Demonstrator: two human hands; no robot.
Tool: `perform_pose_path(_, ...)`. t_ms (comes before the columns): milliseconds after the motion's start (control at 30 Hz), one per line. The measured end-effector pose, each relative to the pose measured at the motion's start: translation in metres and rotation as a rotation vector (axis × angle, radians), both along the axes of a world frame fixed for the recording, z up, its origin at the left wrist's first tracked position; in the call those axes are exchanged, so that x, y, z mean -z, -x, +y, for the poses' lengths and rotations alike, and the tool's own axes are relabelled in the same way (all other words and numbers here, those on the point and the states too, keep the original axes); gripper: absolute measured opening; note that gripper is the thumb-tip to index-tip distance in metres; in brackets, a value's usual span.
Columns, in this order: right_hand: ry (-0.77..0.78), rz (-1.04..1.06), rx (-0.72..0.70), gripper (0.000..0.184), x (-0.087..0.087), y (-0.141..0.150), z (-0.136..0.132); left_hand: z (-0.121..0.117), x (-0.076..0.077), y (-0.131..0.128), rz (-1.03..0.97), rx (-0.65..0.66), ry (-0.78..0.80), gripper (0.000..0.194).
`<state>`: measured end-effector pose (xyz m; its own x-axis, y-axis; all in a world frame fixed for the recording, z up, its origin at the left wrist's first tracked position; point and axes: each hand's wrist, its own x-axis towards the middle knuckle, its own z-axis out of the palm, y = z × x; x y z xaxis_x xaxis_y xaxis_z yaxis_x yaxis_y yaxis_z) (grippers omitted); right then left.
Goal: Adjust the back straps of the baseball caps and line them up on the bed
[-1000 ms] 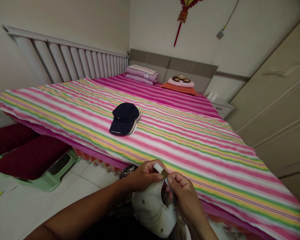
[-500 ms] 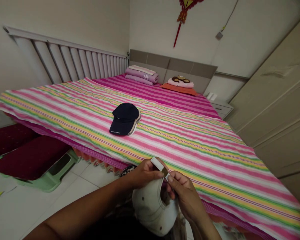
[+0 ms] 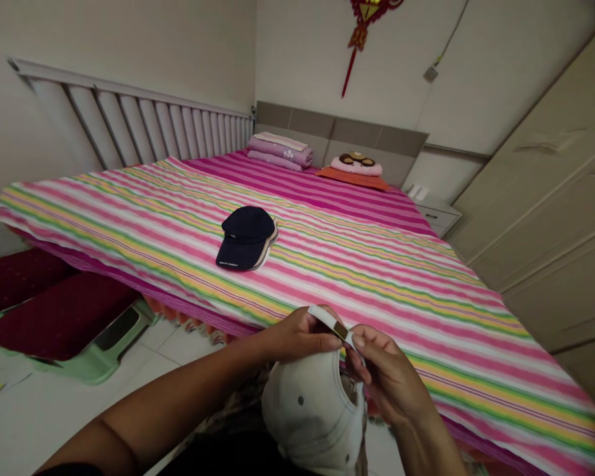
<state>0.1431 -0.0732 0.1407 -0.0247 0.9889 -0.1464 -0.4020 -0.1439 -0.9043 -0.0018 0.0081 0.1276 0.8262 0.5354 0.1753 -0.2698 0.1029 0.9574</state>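
A pale cap [image 3: 307,406] hangs crown-down-front over my lap, its rear opening turned to the right. Its white back strap [image 3: 322,316] runs through a brass-coloured buckle [image 3: 340,330]. My left hand [image 3: 305,337] pinches the strap on the buckle's left side, thumb along the lower edge. On the other side, my right hand [image 3: 377,354] grips the strap's short end between thumb and fingers. A navy cap [image 3: 248,231] lies on the bed, stacked over lighter caps whose edges show at its right.
The bed [image 3: 377,264] has a striped cover. Folded purple bedding [image 3: 280,151] and a pink folded item [image 3: 356,166] lie near the headboard. Stools with dark red tops [image 3: 64,317] stand at left, a wardrobe [image 3: 550,198] at right.
Both hands and the pale cap have shifted a little to the right. More of the strap now shows left of the buckle. The navy cap stays in place on the bed.
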Motion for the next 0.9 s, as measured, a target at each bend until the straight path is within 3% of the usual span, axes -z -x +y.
perform_pose_path(167,-0.007,0.013,-0.012,0.025,0.005,-0.002,-0.001,0.003,-0.002,0.004,0.01,0.083,0.07,0.04)
perform_pose_path(367,0.004,0.011,0.0,0.025,0.008,-0.007,-0.001,0.004,0.004,-0.001,0.04,0.172,0.047,0.031)
perform_pose_path(533,0.028,-0.057,0.006,0.024,0.009,-0.01,-0.005,0.001,0.017,-0.009,0.065,0.019,0.373,0.028)
perform_pose_path(600,0.04,-0.107,-0.005,0.025,0.008,-0.011,-0.005,0.001,0.02,-0.011,0.096,0.013,0.429,0.031)
perform_pose_path(767,0.065,-0.165,-0.128,0.032,0.012,-0.019,-0.002,0.006,0.024,-0.011,0.113,0.09,0.469,0.03)
perform_pose_path(900,0.028,-0.171,-0.252,0.037,0.024,-0.028,0.0,0.011,0.025,-0.008,0.061,0.074,0.499,0.025)
